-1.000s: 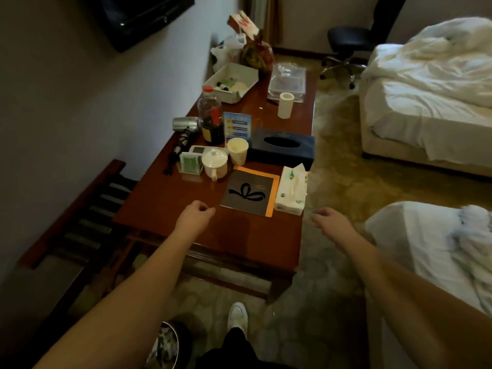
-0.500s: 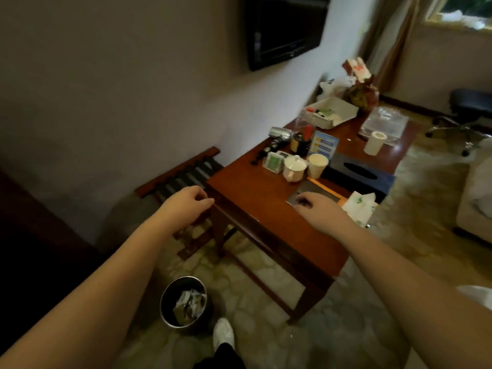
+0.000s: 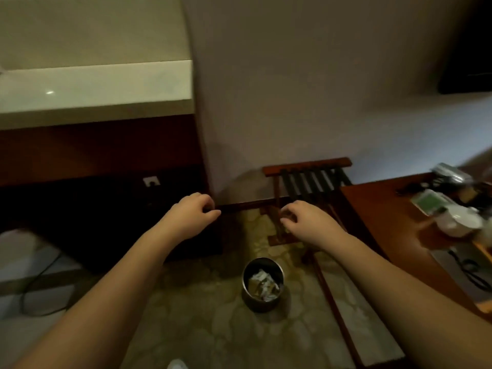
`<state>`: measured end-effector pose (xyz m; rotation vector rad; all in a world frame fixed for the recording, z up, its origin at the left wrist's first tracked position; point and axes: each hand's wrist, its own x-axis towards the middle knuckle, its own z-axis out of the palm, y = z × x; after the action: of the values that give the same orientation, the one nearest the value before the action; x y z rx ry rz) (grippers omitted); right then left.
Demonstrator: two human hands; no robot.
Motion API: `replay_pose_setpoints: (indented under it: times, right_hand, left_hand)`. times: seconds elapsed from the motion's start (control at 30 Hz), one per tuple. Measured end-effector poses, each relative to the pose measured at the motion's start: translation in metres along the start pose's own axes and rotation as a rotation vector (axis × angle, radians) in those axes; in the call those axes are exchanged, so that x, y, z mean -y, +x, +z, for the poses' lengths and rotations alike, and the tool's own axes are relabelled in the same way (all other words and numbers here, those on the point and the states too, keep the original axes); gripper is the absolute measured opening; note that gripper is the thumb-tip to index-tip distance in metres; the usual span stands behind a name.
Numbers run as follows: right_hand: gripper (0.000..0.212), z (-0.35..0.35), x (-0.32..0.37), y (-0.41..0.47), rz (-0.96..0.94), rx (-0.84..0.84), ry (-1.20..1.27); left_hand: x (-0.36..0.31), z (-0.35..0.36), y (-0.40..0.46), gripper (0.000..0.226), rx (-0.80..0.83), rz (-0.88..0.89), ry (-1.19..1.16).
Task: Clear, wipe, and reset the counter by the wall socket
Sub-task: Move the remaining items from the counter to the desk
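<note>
A pale stone counter [image 3: 95, 89] fills the upper left, above dark wood panelling with a white wall socket [image 3: 151, 181] on it. My left hand [image 3: 190, 213] hovers in mid-air in front of the dark cabinet below the socket, fingers loosely curled, holding nothing. My right hand [image 3: 310, 218] hangs beside it over the floor, fingers also loosely curled and empty. At the right edge is the brown wooden table [image 3: 378, 209] with a white lidded cup [image 3: 459, 222], a green-and-white packet [image 3: 430, 205] and other blurred items.
A metal waste bin [image 3: 262, 284] with crumpled paper stands on the patterned floor between my arms. A wooden slatted luggage rack [image 3: 308, 179] stands against the wall next to the table. A dark cable [image 3: 40, 283] trails on the floor at the left.
The view has swung left, from the cluttered table to the counter and socket. My right hand left the table's dark card and both hands now hang over the floor.
</note>
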<state>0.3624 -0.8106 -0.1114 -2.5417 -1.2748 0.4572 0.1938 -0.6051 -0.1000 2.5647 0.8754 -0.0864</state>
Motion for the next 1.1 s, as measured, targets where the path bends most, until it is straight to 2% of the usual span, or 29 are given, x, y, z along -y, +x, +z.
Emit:
replay_pose_setpoints:
  times: [0.33, 0.63, 0.93, 1.1]
  right_hand:
    - [0.035, 0.073, 0.166, 0.089, -0.230, 0.176, -0.036]
    - [0.035, 0.101, 0.311, 0.162, -0.375, 0.192, -0.022]
    - [0.032, 0.072, 0.443, 0.236, -0.488, 0.217, -0.062]
    - [0.029, 0.048, 0.498, 0.266, -0.559, 0.062, -0.093]
  left_hand:
    - [0.187, -0.054, -0.053, 0.031, -0.079, -0.212, -0.070]
    - [0.336, -0.133, -0.055, 0.027, -0.139, -0.266, -0.120]
    - [0.420, -0.229, -0.058, 0.024, -0.301, -0.314, -0.101]
    - [0.442, -0.276, -0.049, 0.023, -0.475, -0.355, -0.062]
